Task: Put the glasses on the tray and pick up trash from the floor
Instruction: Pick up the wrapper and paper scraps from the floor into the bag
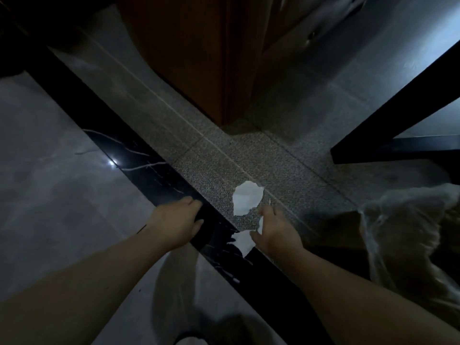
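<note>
A torn piece of white paper [247, 197] lies on the speckled grey floor tile, just past my fingertips. A second white scrap [245, 241] shows under my right hand [275, 230], which hovers low with its fingers curled around it. My left hand [178, 221] rests lower left of the paper, fingers bent over the black marble threshold strip [139, 155]. No glasses or tray are in view.
A clear plastic bag [408, 232] sits on the floor at the right. A wooden door frame [199, 58] stands ahead. A black table leg and rail [398, 143] cross the upper right. Glossy grey tile [49, 170] spreads to the left.
</note>
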Demonstrator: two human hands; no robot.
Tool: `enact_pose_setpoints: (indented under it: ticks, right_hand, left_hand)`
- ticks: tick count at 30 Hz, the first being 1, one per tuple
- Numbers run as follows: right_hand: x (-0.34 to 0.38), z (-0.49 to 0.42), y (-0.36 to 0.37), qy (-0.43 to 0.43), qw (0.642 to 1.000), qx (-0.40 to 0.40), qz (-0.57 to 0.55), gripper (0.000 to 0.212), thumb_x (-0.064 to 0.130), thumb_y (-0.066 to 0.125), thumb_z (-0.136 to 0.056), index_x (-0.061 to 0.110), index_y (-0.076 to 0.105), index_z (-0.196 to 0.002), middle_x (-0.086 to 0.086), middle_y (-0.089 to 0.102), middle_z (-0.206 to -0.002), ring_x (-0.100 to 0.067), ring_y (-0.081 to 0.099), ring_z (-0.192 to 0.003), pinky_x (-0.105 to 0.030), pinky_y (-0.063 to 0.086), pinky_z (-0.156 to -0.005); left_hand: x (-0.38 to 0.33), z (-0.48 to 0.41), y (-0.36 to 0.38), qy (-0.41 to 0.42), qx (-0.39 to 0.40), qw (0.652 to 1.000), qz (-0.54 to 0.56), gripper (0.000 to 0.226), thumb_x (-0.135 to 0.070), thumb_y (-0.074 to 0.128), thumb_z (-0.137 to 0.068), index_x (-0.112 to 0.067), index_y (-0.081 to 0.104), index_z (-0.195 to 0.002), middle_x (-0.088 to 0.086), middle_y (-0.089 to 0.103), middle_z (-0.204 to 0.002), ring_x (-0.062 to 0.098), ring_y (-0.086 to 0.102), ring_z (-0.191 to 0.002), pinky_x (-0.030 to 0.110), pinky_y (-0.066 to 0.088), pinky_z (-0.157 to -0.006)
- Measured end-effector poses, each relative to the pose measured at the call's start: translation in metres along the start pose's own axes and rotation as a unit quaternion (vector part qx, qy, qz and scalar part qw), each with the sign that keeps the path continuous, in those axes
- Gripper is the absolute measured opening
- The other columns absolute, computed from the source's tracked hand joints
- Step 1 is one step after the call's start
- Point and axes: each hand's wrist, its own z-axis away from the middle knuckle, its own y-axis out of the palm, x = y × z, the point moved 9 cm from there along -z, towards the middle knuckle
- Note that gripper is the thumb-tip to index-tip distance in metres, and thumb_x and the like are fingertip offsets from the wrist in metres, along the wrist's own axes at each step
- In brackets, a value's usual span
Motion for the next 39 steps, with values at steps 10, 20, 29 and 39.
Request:
enact_pose_setpoints:
  ticks: [10,20,29,39]
  right_hand:
    - [-0.021,-0.004,-0.013,0.021,0.999,0.001,-0.029,0.021,0.008,0.053,-0.095,0.001,0.058,-0.114,-0.02,0.061,-0.114,-0.034,0.06,-0.097,-0.034,0.049,-0.082]
    - [0.012,-0.031,-0.051,-0.095,0.991,-0.097,0.001,0.042,0.028,0.059,-0.093,0.0,0.054,-0.124,-0.02,0.049,-0.128,-0.038,0.053,-0.11,-0.038,0.045,-0.084]
    - [0.063,-0.054,-0.031,-0.176,0.96,-0.04,0.214,0.045,0.029,0.055,-0.097,0.006,0.044,-0.134,-0.017,0.042,-0.142,-0.034,0.045,-0.124,-0.051,0.045,-0.096]
    - [0.074,0.021,-0.072,-0.156,0.98,-0.114,0.034,0.019,0.019,0.056,-0.09,0.012,0.069,-0.102,-0.011,0.066,-0.099,-0.03,0.064,-0.091,-0.03,0.048,-0.064]
  left_hand:
    - [-0.095,-0.021,0.031,0.141,0.015,0.99,0.001,0.053,-0.065,0.043,-0.085,-0.022,0.049,-0.115,0.002,0.058,-0.11,0.025,0.059,-0.099,0.036,0.045,-0.065]
    - [-0.115,-0.015,0.036,0.193,-0.005,0.98,-0.052,0.008,-0.025,0.068,-0.077,-0.018,0.065,-0.078,0.001,0.065,-0.08,0.025,0.063,-0.065,0.03,0.041,-0.046]
    - [-0.053,0.004,-0.012,0.081,-0.084,0.993,0.006,0.019,-0.032,0.054,-0.09,-0.018,0.062,-0.08,0.003,0.069,-0.077,0.028,0.066,-0.07,0.033,0.045,-0.053]
    - [-0.049,0.007,-0.097,-0.024,-0.152,0.987,0.04,0.019,-0.035,0.056,-0.088,-0.018,0.062,-0.083,0.004,0.068,-0.071,0.027,0.063,-0.064,0.029,0.041,-0.048]
